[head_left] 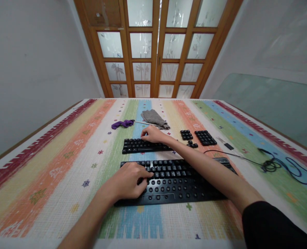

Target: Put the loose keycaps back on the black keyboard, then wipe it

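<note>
A black keyboard (166, 199) lies across the tablecloth in front of me. Its back rows carry keycaps, while the front rows show bare switch stems. My left hand (132, 180) rests on its left part, index finger stretched out to a key and thumb apart from it. Behind the keyboard, removed black keycaps (135, 147) are laid out in rows. Over the back of these rows is my right hand (152, 134), fingers curled and pinched together; whatever is between the fingertips is hidden. My right forearm crosses above the keyboard's right part and covers it.
Further keycap groups (205, 137) lie to the right, near a small dark piece (228, 146). A coiled cable (271, 165) runs to the right edge. Farther back are a grey cloth (154, 118) and a purple cloth (122, 124) on a thin stick.
</note>
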Available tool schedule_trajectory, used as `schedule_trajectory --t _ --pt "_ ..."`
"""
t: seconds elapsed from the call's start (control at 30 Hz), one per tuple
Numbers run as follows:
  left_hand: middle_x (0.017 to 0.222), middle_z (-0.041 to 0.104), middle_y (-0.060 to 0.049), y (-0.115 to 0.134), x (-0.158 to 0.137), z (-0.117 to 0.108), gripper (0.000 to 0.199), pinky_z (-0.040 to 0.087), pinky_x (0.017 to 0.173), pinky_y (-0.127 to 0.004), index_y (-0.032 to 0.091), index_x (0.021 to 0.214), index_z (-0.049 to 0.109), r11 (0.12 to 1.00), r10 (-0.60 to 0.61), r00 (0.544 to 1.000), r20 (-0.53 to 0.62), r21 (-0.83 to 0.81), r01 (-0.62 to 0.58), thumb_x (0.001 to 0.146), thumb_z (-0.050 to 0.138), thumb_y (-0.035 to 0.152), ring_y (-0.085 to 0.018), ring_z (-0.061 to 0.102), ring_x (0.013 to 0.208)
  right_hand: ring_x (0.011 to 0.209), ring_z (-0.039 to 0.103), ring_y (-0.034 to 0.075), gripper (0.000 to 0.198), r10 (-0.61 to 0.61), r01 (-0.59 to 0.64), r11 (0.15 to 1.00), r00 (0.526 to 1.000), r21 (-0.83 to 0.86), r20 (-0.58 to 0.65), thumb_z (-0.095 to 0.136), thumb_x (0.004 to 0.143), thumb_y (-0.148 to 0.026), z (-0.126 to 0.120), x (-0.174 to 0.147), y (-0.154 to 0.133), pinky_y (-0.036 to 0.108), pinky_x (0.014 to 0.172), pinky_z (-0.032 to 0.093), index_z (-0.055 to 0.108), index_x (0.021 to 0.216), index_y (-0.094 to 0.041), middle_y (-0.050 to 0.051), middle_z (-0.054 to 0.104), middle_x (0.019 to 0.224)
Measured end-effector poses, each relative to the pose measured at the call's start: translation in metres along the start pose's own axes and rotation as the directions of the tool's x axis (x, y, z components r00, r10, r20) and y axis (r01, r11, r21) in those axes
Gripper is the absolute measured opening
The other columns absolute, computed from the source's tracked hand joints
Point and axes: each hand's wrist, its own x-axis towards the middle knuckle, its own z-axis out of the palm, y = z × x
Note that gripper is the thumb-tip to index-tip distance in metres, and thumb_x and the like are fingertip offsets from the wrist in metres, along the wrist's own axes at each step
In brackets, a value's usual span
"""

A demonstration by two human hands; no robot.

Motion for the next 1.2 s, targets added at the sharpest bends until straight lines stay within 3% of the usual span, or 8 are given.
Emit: schedule_trajectory --t 0.2,0.33,0.6,0.8,1.07,1.2 --pt "0.091 0.078 -0.006 -0.014 -0.004 -0.005 0.03 0.053 0.078 -0.036 0.019 0.103 0.077 0.995 -0.084 0.986 -0.142 0.037 0.09 0.084 0.055 0.011 -0.022 0.072 0.08 0.081 0.066 0.018 0.011 -0.014 0.014 1.0 0.999 -0.001 -0.051 0.069 0.078 -0.006 -0.001 0.001 -0.003 0.027 0.08 0.044 0.077 0.082 -0.012 0.007 0.077 0.084" --pt "0.091 0.079 -0.005 -0.023 -0.006 -0.007 0.029 0.054 0.079 -0.035 0.02 0.099 0.077 0.994 -0.1 0.976 -0.193 0.033 0.108 0.084 0.055 0.009 -0.022 0.073 0.082 0.09 0.063 0.021 0.007 -0.021 0.02 1.0 0.992 -0.009 -0.124 0.07 0.081 -0.009 -0.011 -0.006 -0.01 0.031 0.086 0.042 0.074 0.086 -0.012 0.009 0.076 0.09" --pt "0.088 0.078 -0.005 -0.007 -0.002 0.001 0.034 0.051 0.073 -0.033 0.02 0.107 0.076 0.999 -0.054 0.996 -0.076 0.0 0.054 0.083 0.054 0.011 -0.021 0.07 0.075 0.086 0.06 0.019 0.004 -0.059 0.067 0.997 0.981 0.037 -0.185 0.071 0.084 -0.013 -0.037 -0.045 -0.026 0.03 0.081 0.041 0.07 0.087 -0.016 0.004 0.075 0.089" --pt "0.072 0.072 -0.005 0.001 0.002 -0.002 0.03 0.044 0.066 -0.028 0.018 0.096 0.077 1.0 0.004 0.999 0.039 0.03 -0.006 0.085 0.051 0.011 -0.018 0.064 0.065 0.089 0.06 0.019 0.004 -0.093 0.117 0.987 0.975 0.109 -0.2 0.071 0.084 -0.012 -0.046 -0.079 -0.034 0.031 0.082 0.041 0.07 0.086 -0.015 0.005 0.074 0.089" --pt "0.075 0.073 -0.005 -0.001 0.001 -0.01 0.035 0.043 0.064 -0.025 0.018 0.101 0.078 0.998 -0.006 0.999 0.051 -0.065 0.009 0.084 0.049 0.012 -0.016 0.063 0.065 0.092 0.059 0.019 0.005 -0.088 0.116 0.979 0.982 0.168 -0.167 0.072 0.085 -0.014 -0.044 -0.11 -0.047 0.032 0.084 0.042 0.07 0.089 -0.017 0.003 0.073 0.089" --pt "0.068 0.071 -0.002 -0.006 -0.007 -0.021 0.034 0.041 0.056 -0.023 0.019 0.111 0.076 0.992 -0.046 0.998 -0.036 -0.117 0.041 0.088 0.051 0.02 -0.013 0.058 0.053 0.091 0.058 0.018 0.006 -0.108 0.139 0.967 0.983 0.215 -0.15 0.071 0.086 -0.014 -0.034 -0.127 -0.057 0.031 0.081 0.043 0.069 0.09 -0.018 0.003 0.071 0.09"
